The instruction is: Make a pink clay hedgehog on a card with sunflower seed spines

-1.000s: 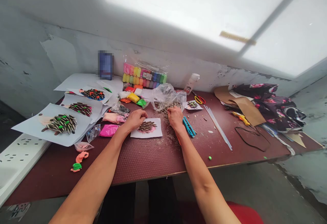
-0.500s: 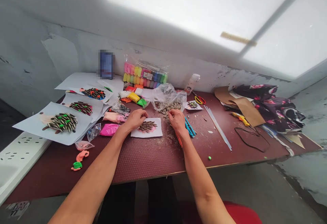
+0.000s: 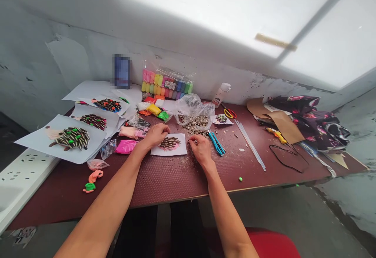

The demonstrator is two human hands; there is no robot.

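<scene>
My left hand [image 3: 158, 135] is at the upper left corner of a small white paper [image 3: 169, 152], fingers curled together; whatever they may hold is hidden. On that paper is a hedgehog shape of pink clay [image 3: 177, 146] covered with striped sunflower seeds [image 3: 169, 143]. Just right of the paper, my right hand [image 3: 201, 148] pinches what looks like a sunflower seed between thumb and finger. Behind it, a heap of sunflower seeds [image 3: 198, 122] spills from a clear plastic bag [image 3: 188, 104]. A blue utility knife [image 3: 216, 143] lies beside the right hand.
Finished seed hedgehogs on white sheets [image 3: 70, 138] lie at left, near a white power strip [image 3: 26, 175]. Clay packets [image 3: 126, 146] sit by my left arm. Scissors [image 3: 229, 112], glue sticks [image 3: 249, 144], a glue gun [image 3: 276, 135] and patterned cloth [image 3: 317, 124] are to the right.
My right hand has moved from the seed heap toward me and slightly left, beside the paper, uncovering more of the blue knife. My left hand stays at the paper's corner.
</scene>
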